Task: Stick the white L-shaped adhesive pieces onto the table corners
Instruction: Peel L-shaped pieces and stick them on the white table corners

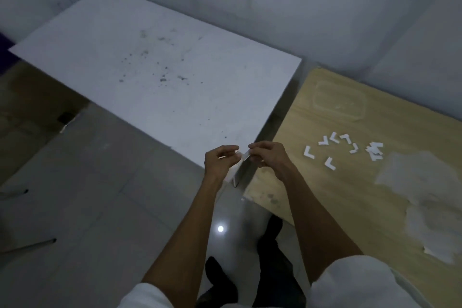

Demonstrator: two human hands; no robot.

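Note:
A small white L-shaped adhesive piece [243,155] is pinched between the fingertips of my left hand [221,161] and my right hand [267,155]. Both hands hover just above the near right corner of the white table [155,77], whose top is speckled with dark marks. Several more white L-shaped pieces [332,149] lie scattered on the wooden table [325,192] to the right, with a small heap of them [374,150] at the far end of the group.
A clear plastic lid or tray [338,101] lies at the back of the wooden table. White worn patches [422,197] mark its right side. A narrow gap separates the two tables. My legs and dark shoes [252,270] stand on the grey floor below.

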